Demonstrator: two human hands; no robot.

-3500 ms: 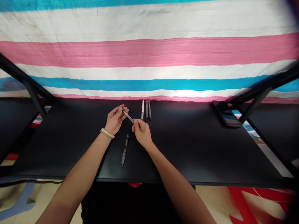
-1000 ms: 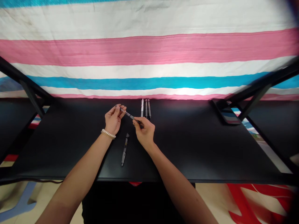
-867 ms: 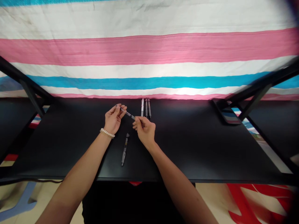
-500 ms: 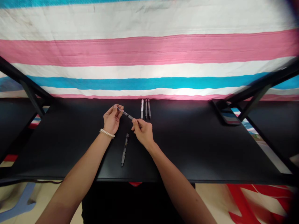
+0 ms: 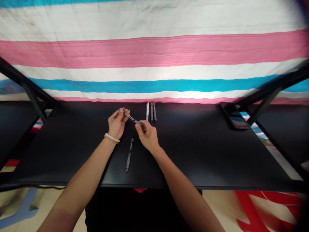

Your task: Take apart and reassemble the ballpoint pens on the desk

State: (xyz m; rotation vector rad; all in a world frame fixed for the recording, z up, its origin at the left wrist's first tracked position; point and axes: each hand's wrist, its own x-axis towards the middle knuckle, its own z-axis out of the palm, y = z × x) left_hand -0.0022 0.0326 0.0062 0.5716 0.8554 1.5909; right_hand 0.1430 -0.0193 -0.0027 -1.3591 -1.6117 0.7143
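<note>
Pinching a slim pen (image 5: pixel 133 119) in the air above the black table (image 5: pixel 72 154), the left hand (image 5: pixel 117 122) has its grip clamped on the pen's far left end, and the right hand (image 5: pixel 147 136) has its grip closed on the other end. Three upright-lying pens (image 5: pixel 151 112) sit side by side just beyond, and a fourth pen (image 5: pixel 129 154) lies nearer, between the forearms. A beaded bracelet (image 5: pixel 111 138) circles the left wrist; a phone (image 5: pixel 235 117) lies far right, below a striped cloth (image 5: pixel 154 54).
</note>
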